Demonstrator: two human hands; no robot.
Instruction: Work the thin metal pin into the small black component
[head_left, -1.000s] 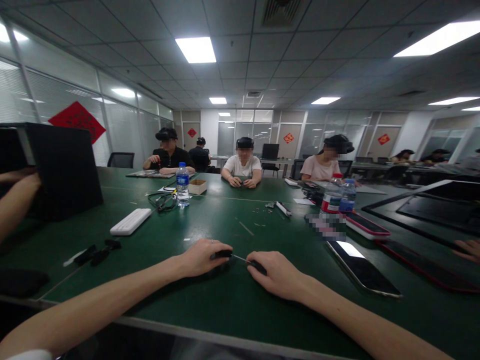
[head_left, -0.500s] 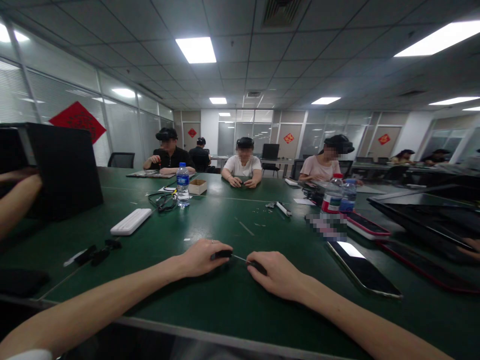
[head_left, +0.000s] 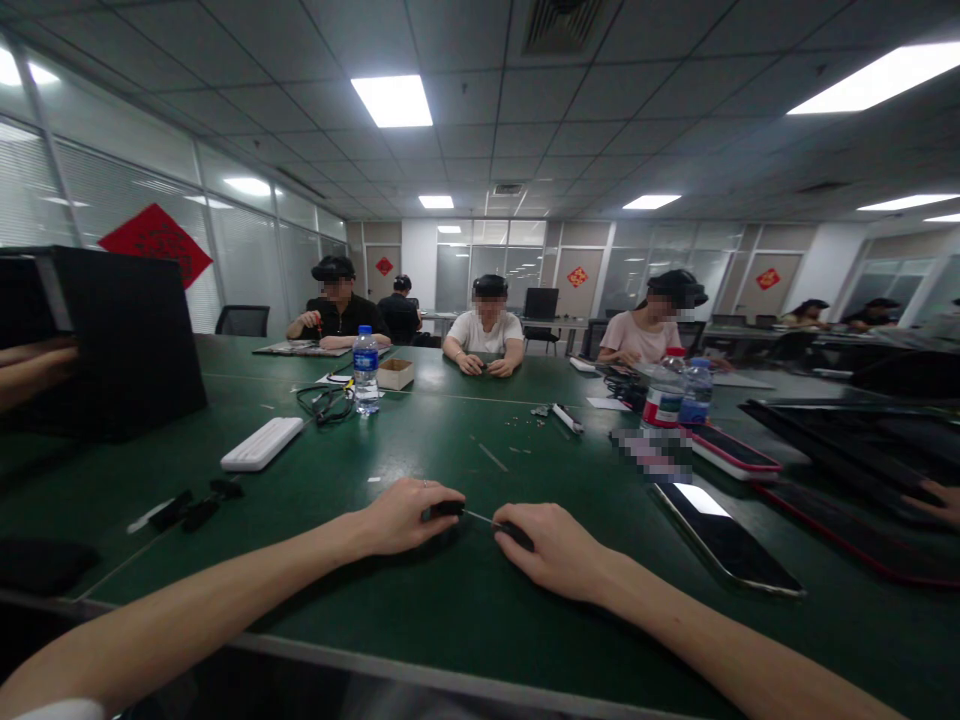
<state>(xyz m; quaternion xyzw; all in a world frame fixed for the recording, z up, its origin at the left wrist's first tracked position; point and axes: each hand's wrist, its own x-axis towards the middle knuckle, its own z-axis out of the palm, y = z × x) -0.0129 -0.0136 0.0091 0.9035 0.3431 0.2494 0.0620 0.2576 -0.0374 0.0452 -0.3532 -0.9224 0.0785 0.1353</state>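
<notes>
In the head view, both my hands rest low over the green table (head_left: 315,600). My left hand (head_left: 405,512) is closed on a small black part (head_left: 448,508), whose kind I cannot make out. A screwdriver (head_left: 516,534) with a dark handle and thin metal shaft is gripped in my right hand (head_left: 555,548). Its shaft points left, and the tip reaches the black part; whether it sits in a screw is too small to see. A phone (head_left: 731,540) lies to the right of my right hand.
A white power bank (head_left: 262,444) and black pieces (head_left: 199,505) lie left. Beyond stand a water bottle (head_left: 366,370) and wooden box (head_left: 395,374). More bottles (head_left: 664,390) stand right. A black case (head_left: 127,340) is at far left, with another person's arm in it. Several people sit around.
My hands, the screwdriver and the black part look the same. At far left the other person's arm has shifted inside the black case; at far right a person's hand and dark panel moved slightly.
</notes>
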